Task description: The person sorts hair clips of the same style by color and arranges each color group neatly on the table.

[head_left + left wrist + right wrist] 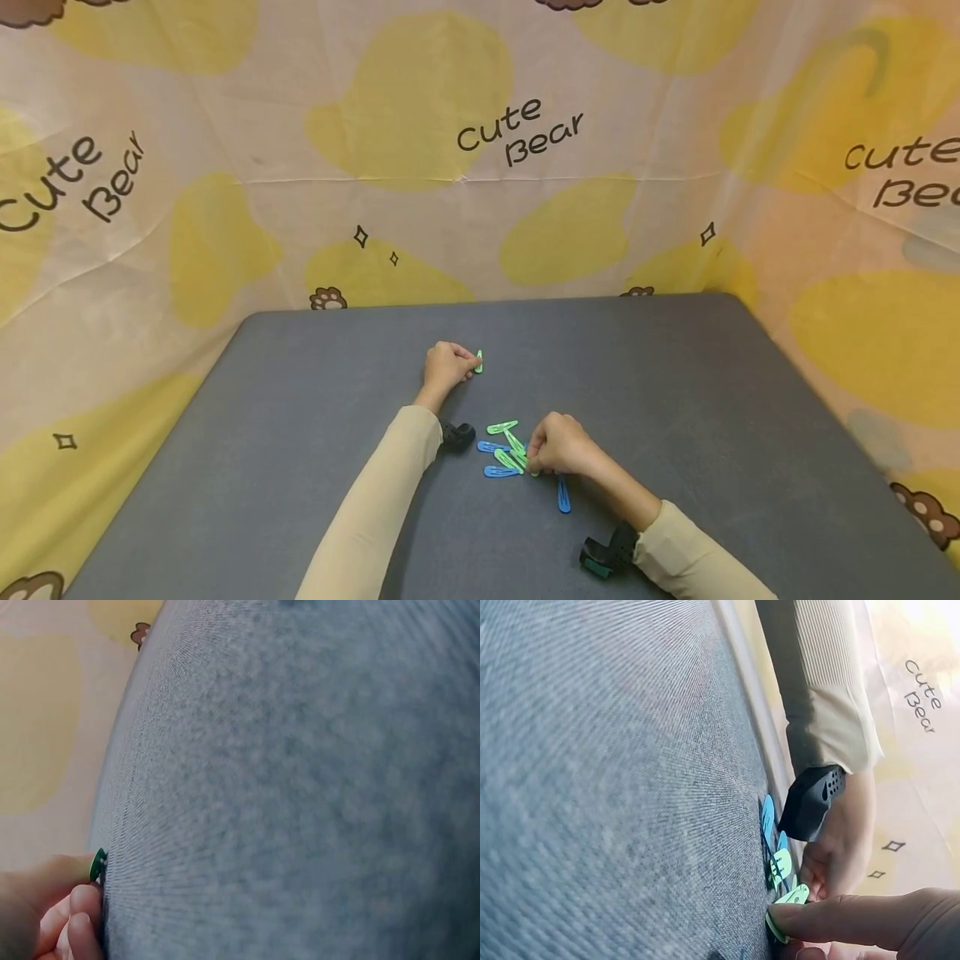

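Note:
Toward the far side of the table, my left hand pinches a green snap hair clip at the tabletop. In the left wrist view only the edge of that clip shows at the thumb tip. Nearer and to the right, my right hand is at the side of a loose pile of green hair clips and blue hair clips. Its thumb lies on a green hair clip in the right wrist view, pinching it; the fingertips beneath are partly hidden.
One blue hair clip lies apart, just below the right hand. The grey table is bordered by a patterned cloth at the back and sides. Each wrist wears a black camera.

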`<state>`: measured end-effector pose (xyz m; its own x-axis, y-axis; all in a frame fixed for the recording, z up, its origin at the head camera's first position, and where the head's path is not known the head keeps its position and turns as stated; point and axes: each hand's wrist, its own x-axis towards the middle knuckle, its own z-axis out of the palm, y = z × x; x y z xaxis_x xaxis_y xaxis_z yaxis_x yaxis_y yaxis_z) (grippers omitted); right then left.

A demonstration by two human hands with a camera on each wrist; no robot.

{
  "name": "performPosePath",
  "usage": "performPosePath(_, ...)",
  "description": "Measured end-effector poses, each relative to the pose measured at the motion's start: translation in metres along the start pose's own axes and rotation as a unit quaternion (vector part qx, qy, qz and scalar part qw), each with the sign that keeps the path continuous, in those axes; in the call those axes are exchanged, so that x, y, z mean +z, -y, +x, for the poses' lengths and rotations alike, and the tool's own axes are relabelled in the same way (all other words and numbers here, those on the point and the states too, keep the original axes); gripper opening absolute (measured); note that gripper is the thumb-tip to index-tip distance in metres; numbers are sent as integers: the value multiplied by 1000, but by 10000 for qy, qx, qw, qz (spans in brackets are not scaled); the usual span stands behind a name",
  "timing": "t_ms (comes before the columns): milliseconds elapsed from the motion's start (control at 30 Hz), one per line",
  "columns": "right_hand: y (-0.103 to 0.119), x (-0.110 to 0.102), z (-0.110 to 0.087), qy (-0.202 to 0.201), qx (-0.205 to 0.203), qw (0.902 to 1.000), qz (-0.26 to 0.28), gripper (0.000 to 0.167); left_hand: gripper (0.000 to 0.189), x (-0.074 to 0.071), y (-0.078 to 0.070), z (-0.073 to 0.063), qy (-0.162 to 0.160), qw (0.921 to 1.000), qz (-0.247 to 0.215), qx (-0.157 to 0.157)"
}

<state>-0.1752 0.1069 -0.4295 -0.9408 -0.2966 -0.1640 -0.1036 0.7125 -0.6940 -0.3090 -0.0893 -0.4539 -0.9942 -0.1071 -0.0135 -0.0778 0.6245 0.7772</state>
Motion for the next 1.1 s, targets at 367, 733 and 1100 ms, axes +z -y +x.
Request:
performPosePath(367,-2,-1,1,60,-17,10000,-34,11,16,-3,1,0,111,9999,-121,-12)
performPosePath(733,-3,-7,0,449,-99,9982,378,8,14,-6,3,0,229,9991,-354,-27)
performPosePath(1100,-7,-22,11,903,-1,9912,972,8,12,-3,2,-4,78,9997,-199,104)
